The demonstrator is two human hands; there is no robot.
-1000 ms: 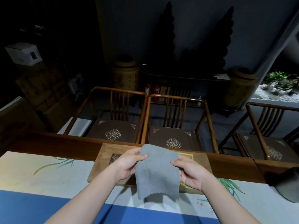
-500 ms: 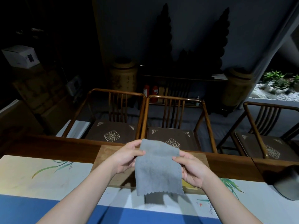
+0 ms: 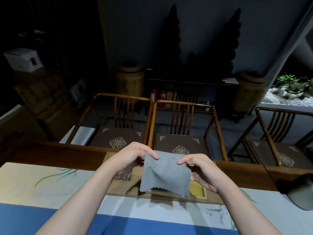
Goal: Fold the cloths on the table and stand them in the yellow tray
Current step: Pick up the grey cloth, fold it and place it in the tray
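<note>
The grey cloth (image 3: 165, 173) hangs in the air at the lower centre of the frame, pinched by its two upper corners and drooping with a soft crease down its middle, its scalloped lower hem hovering just above the worktop (image 3: 55, 189). It looks already doubled over, since a second edge shows under the hem, though how many folds it carries I cannot say. The left hand (image 3: 130, 158) grips the upper left corner between thumb and fingers, and the right hand (image 3: 199, 170) is closed on the right edge in the same pinch, forefinger stretched along the top. Directly behind and beneath the cloth lies the yellow tray (image 3: 197, 189), of which only a bright strip shows at the cloth's lower right; it sits in or against a wooden board (image 3: 116, 189) at the centre of the frame. Whether any cloths stand in the tray already is hidden by the hanging one. At the far right edge a dark grey mass (image 3: 299, 194) rests on the worktop; it may be more cloth waiting, but it is too dim to tell. So I judge the task to be partway: this piece is folded or nearly so and held over the tray, but not yet stood in it, and at least that step remains. Beyond the worktop, in the upper half of the frame, three wooden chairs (image 3: 183, 126) face us in a dark room.
</note>
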